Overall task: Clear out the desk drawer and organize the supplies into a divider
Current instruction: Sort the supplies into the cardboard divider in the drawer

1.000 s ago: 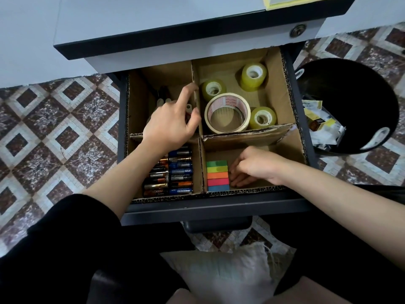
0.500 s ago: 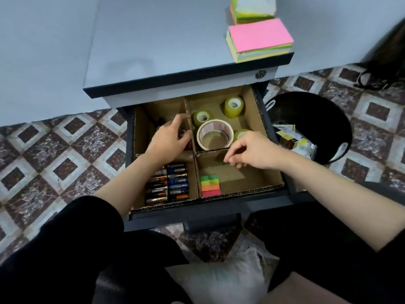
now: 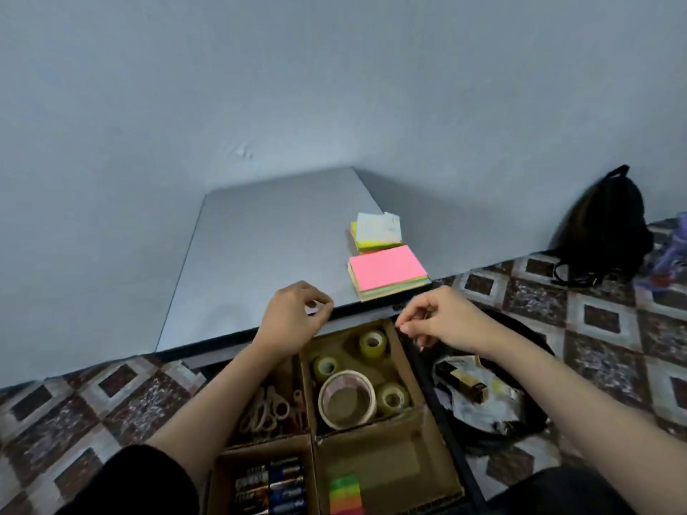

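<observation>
A cardboard divider (image 3: 423, 414) fills the open drawer. Its back left section holds scissors (image 3: 265, 407), and the back right holds a large tape roll (image 3: 347, 399) with three small rolls around it. Batteries (image 3: 271, 485) lie in the front left section, coloured sticky tabs (image 3: 345, 494) in the front right. My left hand (image 3: 292, 315) hovers over the desk's front edge with its fingers loosely curled, and I see nothing in it. My right hand (image 3: 436, 321) hangs above the drawer's back right corner, also loosely curled and holding nothing. A pink-topped stack of notes (image 3: 386, 271) lies on the desk just beyond both hands.
A second note stack (image 3: 375, 232) topped with white paper sits behind the pink one on the grey desk top (image 3: 260, 254). A black bin (image 3: 520, 425) with rubbish stands right of the drawer. A black backpack (image 3: 602, 232) leans on the wall at far right.
Both hands have lifted out of the drawer and moved up toward the desk top. My view has tilted upward, so the whole desk top and the wall show.
</observation>
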{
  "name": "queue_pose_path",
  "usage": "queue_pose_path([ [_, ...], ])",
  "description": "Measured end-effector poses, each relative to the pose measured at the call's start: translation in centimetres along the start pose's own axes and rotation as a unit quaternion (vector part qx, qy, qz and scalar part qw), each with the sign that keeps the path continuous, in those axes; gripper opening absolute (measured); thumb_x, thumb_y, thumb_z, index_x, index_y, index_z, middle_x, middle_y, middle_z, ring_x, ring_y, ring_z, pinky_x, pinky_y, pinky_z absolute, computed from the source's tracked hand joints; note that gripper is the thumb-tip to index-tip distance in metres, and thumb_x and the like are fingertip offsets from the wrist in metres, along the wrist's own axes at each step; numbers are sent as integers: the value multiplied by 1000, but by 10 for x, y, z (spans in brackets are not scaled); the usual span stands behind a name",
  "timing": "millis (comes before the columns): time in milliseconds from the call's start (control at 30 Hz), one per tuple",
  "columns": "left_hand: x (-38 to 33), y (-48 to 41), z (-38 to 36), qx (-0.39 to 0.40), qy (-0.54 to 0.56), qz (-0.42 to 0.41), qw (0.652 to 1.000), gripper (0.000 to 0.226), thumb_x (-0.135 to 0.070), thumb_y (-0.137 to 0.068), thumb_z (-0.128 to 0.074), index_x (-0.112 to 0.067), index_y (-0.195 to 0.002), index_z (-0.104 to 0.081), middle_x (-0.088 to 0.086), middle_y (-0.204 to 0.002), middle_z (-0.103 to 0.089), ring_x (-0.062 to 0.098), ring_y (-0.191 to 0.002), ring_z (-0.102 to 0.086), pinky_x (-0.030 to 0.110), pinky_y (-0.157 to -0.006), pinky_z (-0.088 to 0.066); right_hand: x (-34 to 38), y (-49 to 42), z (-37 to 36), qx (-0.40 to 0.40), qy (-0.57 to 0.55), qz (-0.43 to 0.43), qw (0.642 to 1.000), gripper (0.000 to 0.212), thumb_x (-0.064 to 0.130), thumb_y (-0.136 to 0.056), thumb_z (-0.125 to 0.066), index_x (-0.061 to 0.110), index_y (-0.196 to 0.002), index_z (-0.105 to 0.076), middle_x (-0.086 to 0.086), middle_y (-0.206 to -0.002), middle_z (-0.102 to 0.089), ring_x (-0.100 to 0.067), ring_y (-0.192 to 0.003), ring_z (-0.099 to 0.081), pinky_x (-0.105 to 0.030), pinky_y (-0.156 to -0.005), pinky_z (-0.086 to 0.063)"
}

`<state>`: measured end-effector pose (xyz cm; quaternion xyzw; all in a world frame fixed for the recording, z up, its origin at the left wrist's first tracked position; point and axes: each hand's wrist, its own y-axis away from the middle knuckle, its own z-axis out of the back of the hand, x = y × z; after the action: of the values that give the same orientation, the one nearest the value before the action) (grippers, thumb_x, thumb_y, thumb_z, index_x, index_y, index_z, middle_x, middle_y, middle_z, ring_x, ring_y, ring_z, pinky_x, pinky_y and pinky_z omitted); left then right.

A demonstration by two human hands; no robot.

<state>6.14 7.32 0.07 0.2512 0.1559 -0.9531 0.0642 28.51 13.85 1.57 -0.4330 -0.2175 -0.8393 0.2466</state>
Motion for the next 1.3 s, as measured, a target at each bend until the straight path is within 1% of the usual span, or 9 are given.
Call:
queue_pose_path([
  [167,-26,-46,0,73,-53,3,996,53,-40,-82,-67,-12,-126,-57,4,-132,-54,17,-119,-49,27,-100,-36,-10,-8,26,-42,-20,-5,999,19,2,-82,-68,18,-71,-67,1,-63,-64,-12,-52,-60,-22,-55,-51],
  [267,-47,-66,-7,133,-76,6,988,69,-46,-79,-68,-11,-134,-47,7,-138,-47,21,-125,-43,27,-99,-35,-18,-5,34,-46,-26,-13,999,9,4,-83,-68,12,-79,-70,-3,-70,-67,-11,-54,-61,-16,-51,-48],
  [367,-60,-82,-16,169,-77,-5,983,71,-41,-77,-73,-9,-134,-45,9,-134,-49,23,-120,-46,23,-89,-35,-28,-2,39,-44,-22,-27,998,6,5,-83,-67,9,-84,-70,-7,-79,-70,-9,-57,-60,-16,-52,-49],
  [467,-61,-93,-22,176,-68,-4,982,79,-40,-71,-78,-11,-133,-38,7,-132,-49,22,-118,-46,23,-85,-36,-39,2,43,-41,-24,-46,998,8,6,-83,-68,13,-81,-70,-3,-74,-69,-12,-59,-61,-18,-55,-50],
  [667,-56,-98,-26,192,-108,-28,975,88,-45,-66,-80,-14,-133,-32,6,-133,-49,25,-119,-47,36,-95,-43,-52,7,47,-41,-35,-59,997,4,5,-84,-66,8,-85,-69,-10,-79,-68,-17,-62,-62,-16,-50,-47],
  [967,-53,-90,-21,142,-94,-28,985,84,-47,-64,-80,-19,-130,-35,5,-131,-50,24,-117,-49,32,-88,-45,-47,-2,50,-53,-6,-42,998,13,7,-83,-67,17,-76,-67,-1,-72,-67,-15,-59,-62,-22,-57,-51],
  [1067,-47,-83,-13,123,-78,-20,989,80,-45,-67,-79,-18,-128,-36,4,-131,-50,22,-116,-48,32,-88,-45,-38,-11,52,-82,46,-10,996,17,9,-81,-70,22,-71,-66,3,-70,-66,-5,-59,-59,-21,-60,-49],
  [1167,-36,-73,-1,108,-51,-6,993,79,-44,-66,-80,-17,-127,-37,5,-129,-51,21,-115,-49,28,-87,-44,-24,-25,56,-109,130,24,985,8,16,-79,-74,21,-82,-68,11,-75,-61,-1,-68,-55,-18,-68,-41],
  [1300,-18,-56,15,85,-17,6,996,78,-39,-66,-82,-13,-126,-40,5,-128,-52,21,-114,-50,24,-86,-41,-1,-54,58,-74,305,33,949,52,33,-76,-75,23,-124,-57,4,-125,-56,-15,-115,-51,-24,-90,-37],
])
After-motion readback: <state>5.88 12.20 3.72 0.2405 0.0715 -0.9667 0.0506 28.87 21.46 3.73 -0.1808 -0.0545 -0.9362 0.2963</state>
